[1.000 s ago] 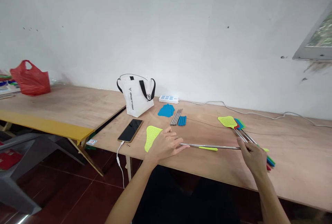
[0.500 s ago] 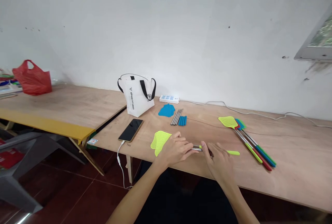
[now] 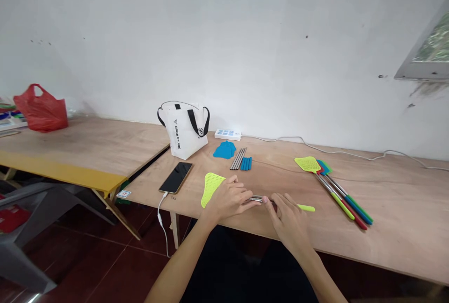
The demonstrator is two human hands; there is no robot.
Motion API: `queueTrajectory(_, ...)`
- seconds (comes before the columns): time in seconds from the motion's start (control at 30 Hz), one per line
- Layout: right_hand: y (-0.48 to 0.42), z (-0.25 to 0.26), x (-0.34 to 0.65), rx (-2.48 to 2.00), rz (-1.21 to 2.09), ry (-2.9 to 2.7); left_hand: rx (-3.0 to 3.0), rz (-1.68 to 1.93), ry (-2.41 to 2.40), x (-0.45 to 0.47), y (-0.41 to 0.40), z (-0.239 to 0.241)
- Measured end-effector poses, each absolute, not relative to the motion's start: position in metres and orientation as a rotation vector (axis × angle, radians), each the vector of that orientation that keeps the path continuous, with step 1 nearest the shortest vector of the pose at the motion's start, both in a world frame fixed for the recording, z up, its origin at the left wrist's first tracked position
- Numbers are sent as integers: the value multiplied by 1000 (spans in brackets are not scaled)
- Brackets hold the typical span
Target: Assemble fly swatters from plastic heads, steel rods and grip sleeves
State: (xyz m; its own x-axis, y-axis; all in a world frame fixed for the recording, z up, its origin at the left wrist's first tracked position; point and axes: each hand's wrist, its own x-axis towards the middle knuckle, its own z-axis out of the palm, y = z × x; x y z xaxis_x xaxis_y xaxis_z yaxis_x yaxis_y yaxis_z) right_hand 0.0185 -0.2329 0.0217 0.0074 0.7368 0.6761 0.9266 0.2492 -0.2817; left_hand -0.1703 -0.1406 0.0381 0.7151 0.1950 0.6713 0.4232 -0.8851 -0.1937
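Note:
My left hand (image 3: 228, 200) is closed around the shafts just beside a yellow-green perforated fly swatter head (image 3: 212, 187), which sticks out to its left. Silver metal rods (image 3: 257, 198) show in the gap between my hands. Closed over their right part is my right hand (image 3: 290, 214), its thumb pressed along the metal. A yellow-green handle end (image 3: 307, 208) pokes out beyond it. How many shafts are held is hidden by my fingers. Farther back lie blue swatter heads (image 3: 224, 149), several bare metal rods (image 3: 238, 158) and short blue handle sleeves (image 3: 246, 163).
Whole fly swatters (image 3: 336, 195) in several colours lie at the right. A phone (image 3: 176, 176) on a white cable, a white bag (image 3: 185, 132) and a power strip (image 3: 228, 134) are on the wooden table (image 3: 403, 228). A red bag (image 3: 42, 109) sits on the left table.
Both hands have shifted slightly left with the shafts. The two yellow-green heads that showed fanned apart now show as one outline.

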Motion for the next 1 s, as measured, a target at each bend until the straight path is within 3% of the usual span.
queueTrajectory(1.0, -238, 28, 23, -1524, -242, -1806, -2490, -1008, -422, -167, -150, 44)
